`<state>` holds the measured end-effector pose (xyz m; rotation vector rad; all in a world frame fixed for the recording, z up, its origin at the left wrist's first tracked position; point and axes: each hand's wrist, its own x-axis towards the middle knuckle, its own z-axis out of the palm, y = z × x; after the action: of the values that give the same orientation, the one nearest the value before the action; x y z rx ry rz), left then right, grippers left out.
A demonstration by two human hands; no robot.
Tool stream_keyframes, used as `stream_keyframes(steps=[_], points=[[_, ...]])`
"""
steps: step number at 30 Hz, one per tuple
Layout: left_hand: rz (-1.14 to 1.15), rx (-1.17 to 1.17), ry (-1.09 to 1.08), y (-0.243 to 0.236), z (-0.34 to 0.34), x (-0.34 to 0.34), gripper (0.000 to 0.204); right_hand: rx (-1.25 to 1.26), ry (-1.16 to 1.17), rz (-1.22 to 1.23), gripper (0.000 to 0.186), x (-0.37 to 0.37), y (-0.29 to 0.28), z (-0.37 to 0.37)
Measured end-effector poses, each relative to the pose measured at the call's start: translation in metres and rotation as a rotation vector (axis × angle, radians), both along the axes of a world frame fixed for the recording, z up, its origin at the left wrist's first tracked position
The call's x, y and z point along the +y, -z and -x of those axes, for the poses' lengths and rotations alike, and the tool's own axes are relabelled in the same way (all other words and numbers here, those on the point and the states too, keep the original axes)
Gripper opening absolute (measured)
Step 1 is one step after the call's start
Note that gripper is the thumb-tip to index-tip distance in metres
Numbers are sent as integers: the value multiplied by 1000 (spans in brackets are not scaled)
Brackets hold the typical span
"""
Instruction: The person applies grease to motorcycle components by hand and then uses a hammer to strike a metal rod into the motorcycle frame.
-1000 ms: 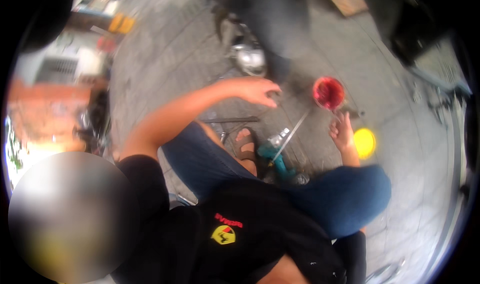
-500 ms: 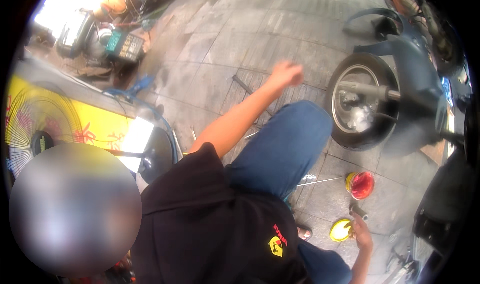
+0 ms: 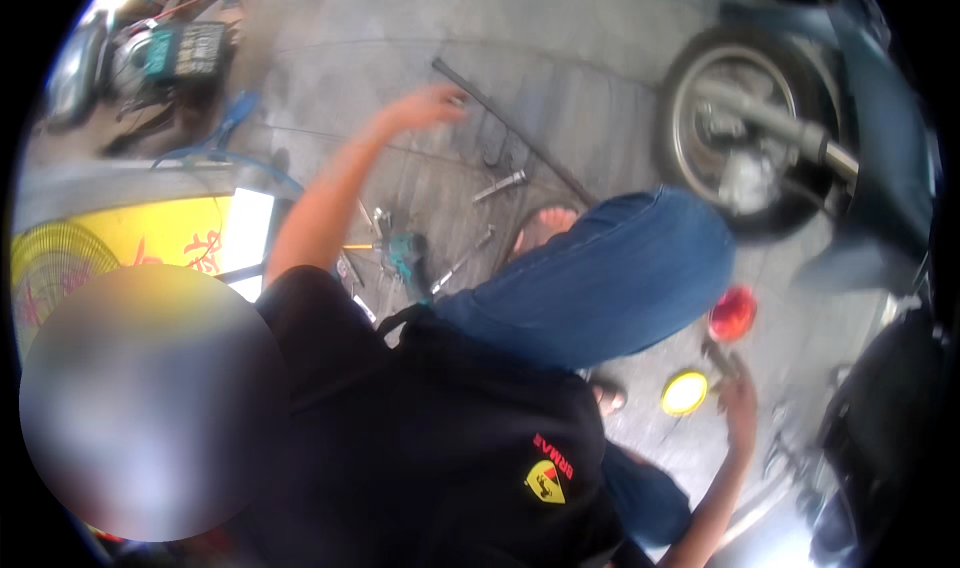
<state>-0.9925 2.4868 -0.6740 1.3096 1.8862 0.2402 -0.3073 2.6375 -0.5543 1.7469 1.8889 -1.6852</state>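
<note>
Left hand (image 3: pixel 425 106) is extended over the pavement with fingers loosely spread, gripping nothing; its fingertips lie next to a long dark metal rod (image 3: pixel 510 128) on the ground. Right hand (image 3: pixel 738 403) is low at the right, closed around a small dark tool (image 3: pixel 722 360); the grip detail is blurred. Just beside it sit 2 small bowls: 1 yellow bowl (image 3: pixel 684 393) and 1 red bowl (image 3: pixel 732 314). A motorcycle wheel (image 3: pixel 735 133) stands beyond the bent knee.

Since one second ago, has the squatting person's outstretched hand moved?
Yes. The outstretched hand was close beside the red bowl; it has swung far away from the bowl and now reaches the end of a long dark rod.
</note>
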Motion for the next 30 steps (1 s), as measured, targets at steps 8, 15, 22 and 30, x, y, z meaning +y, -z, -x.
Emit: stream_keyframes(steps=[8,15,22,30], points=[[83,-291,-735,67,0,-118,38,594,380,338,71,20,42,-11],[-24,-35,-319,8,-55,-25,38,343,161,154,72,32,81,10],[24,-152,-492,10,-68,-34,34,-224,-450,-472,79,12,129,8],[-40,-269,-550,81,-48,-120,34,-175,-257,-416,83,-8,138,7]])
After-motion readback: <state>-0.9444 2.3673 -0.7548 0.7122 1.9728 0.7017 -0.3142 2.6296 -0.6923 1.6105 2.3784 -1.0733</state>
